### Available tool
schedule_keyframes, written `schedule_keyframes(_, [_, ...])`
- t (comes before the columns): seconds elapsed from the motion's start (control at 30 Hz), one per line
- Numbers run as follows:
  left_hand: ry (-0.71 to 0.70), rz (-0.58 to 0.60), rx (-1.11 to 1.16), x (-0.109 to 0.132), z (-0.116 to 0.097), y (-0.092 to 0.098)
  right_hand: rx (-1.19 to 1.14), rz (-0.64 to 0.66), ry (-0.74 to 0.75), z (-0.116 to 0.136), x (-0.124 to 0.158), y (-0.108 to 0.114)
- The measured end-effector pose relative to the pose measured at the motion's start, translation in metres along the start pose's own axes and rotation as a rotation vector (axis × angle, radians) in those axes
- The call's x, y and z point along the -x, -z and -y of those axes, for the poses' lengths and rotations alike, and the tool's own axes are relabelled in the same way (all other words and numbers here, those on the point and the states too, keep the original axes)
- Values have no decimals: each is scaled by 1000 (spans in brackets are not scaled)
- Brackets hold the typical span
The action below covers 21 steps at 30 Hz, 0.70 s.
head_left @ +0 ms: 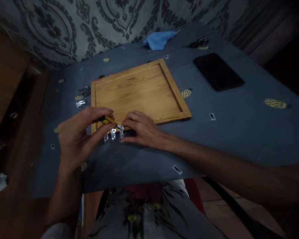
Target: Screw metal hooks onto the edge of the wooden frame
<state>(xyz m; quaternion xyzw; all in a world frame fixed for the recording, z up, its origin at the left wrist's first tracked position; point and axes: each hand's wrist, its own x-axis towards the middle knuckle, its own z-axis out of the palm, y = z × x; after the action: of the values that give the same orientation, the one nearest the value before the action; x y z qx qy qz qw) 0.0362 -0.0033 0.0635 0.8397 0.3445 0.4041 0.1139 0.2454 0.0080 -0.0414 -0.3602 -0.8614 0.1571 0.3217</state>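
A framed wooden panel (137, 91) lies on the table with silver metal hooks (113, 134) along its near edge. My left hand (81, 136) grips a yellow and black screwdriver (106, 120) between thumb and fingers. Its tip points down to the right and meets the rightmost metal hook (122, 132). From the right side, my right hand (144, 129) holds that hook at the panel's edge, thumb below and fingers above. Any screw under the tip is too small to make out.
Left of the panel lie loose metal pieces (81, 104) and a small dark bundle (84, 91). A blue cloth (159, 39) rests at the back, near a dark coiled cable (200, 42). To the right is a black flat object (218, 71). A patterned cloth (239, 132) covers the table.
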Motion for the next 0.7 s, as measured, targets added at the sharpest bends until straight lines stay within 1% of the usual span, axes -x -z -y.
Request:
schedule_keyframes(0.3, [-26, -17, -69, 1, 0, -1, -19, 26, -26, 2, 0, 2])
schedule_keyframes(0.53, [-103, -38, -98, -4, 0, -5, -19, 26, -28, 1, 0, 0])
schedule_keyframes(0.7, [-87, -19, -160, -4, -4, -6, -31, 9, -23, 0, 1, -1])
